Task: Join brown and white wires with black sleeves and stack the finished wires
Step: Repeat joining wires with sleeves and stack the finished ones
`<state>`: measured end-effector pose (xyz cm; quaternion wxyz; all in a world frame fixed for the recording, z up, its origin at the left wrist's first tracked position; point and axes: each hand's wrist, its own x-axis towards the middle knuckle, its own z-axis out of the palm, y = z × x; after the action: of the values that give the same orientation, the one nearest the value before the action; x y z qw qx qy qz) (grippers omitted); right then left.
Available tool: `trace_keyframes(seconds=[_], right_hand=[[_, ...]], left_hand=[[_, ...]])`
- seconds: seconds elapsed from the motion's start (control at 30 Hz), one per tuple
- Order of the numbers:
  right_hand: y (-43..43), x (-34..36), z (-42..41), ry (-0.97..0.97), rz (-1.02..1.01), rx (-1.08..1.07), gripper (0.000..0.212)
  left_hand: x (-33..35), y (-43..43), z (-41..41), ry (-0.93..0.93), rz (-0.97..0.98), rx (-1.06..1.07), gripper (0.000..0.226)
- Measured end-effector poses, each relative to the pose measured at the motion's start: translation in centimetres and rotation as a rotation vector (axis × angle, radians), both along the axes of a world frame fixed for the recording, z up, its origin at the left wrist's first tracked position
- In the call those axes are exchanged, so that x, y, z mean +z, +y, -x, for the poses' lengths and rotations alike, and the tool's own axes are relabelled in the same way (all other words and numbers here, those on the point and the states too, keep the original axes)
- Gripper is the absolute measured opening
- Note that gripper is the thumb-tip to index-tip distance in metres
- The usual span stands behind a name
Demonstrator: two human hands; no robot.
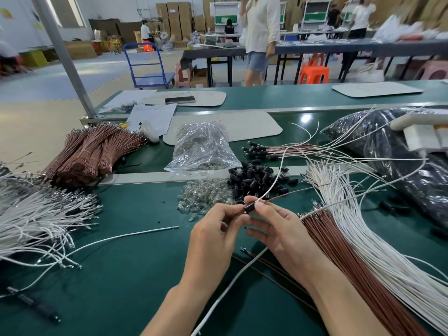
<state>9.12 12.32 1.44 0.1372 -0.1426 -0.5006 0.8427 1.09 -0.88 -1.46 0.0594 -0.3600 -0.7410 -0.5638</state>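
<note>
Left grip (213,235) and right grip (286,229) pinch one black sleeve (249,208) between their fingertips, and a white wire (272,184) and brown wire (291,194) lead away beyond them. Either wire may pull free if the pinch slackens; fingers hide whether the ends are seated inside

no legible text, labels or numbers

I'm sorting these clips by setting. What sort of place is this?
Likely a factory assembly floor: a long green bench piled with wire bundles and black sleeves, with stacked cartons behind.
</note>
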Motion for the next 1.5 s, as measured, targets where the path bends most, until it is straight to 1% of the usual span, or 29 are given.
trace_keyframes(seconds=[0.17,0.3,0.4,0.5,0.6,0.7,0.83,0.9,0.97,1.07,1.2,1.23,1.37,1.43,1.5], right_hand=[[0.2,-0.1,0.0,-0.002,0.005,0.021,0.037],[0.2,-0.3,0.1,-0.002,0.006,0.037,0.032],[0.2,-0.4,0.1,-0.013,-0.007,0.043,0.032],[0.2,-0.4,0.1,-0.020,-0.010,0.043,0.033],[0.2,-0.4,0.1,-0.019,-0.035,0.033,0.036],[0.1,-0.4,0.1,-0.010,-0.033,-0.032,0.038],[0.0,-0.6,0.2,-0.004,-0.029,-0.132,0.029],[0.0,-0.6,0.2,0.008,-0.022,-0.171,0.026],[-0.1,-0.6,0.3,0.009,-0.042,-0.208,0.024],[-0.1,-0.5,0.2,0.001,-0.100,-0.258,0.023],[-0.4,-0.4,0.2,-0.014,-0.177,-0.266,0.012],[-0.5,-0.3,0.2,-0.021,-0.197,-0.266,0.012],[-0.9,-0.2,0.2,-0.036,-0.251,-0.240,0.012],[-1.1,-0.2,0.2,-0.034,-0.258,-0.212,0.011],[-1.2,-0.1,0.2,-0.016,-0.238,-0.180,0.011]], left_hand=[[0.3,0.0,-0.1,-0.086,-0.045,-0.060,0.018],[0.4,-0.2,0.0,-0.114,-0.040,-0.065,0.019],[0.3,-0.2,0.0,-0.137,-0.049,-0.069,0.018],[0.3,-0.2,0.1,-0.151,-0.043,-0.051,0.021],[0.4,-0.2,0.3,-0.136,-0.033,-0.013,0.024],[0.5,-0.3,0.4,-0.096,-0.014,0.007,0.021],[0.8,-0.4,0.2,-0.054,0.026,0.012,0.013],[0.9,-0.4,0.1,-0.038,0.070,0.026,0.013],[0.8,-0.4,0.0,-0.025,0.137,0.064,0.018],[0.8,-0.5,-0.1,0.003,0.220,0.135,0.033],[1.0,-0.4,0.0,0.026,0.279,0.170,0.043],[1.1,-0.4,0.0,0.031,0.284,0.176,0.042],[1.1,-0.2,-0.3,0.075,0.298,0.176,0.029],[1.1,-0.2,-0.1,0.045,0.321,0.152,0.031],[1.0,-0.2,0.1,-0.005,0.301,0.145,0.035]])
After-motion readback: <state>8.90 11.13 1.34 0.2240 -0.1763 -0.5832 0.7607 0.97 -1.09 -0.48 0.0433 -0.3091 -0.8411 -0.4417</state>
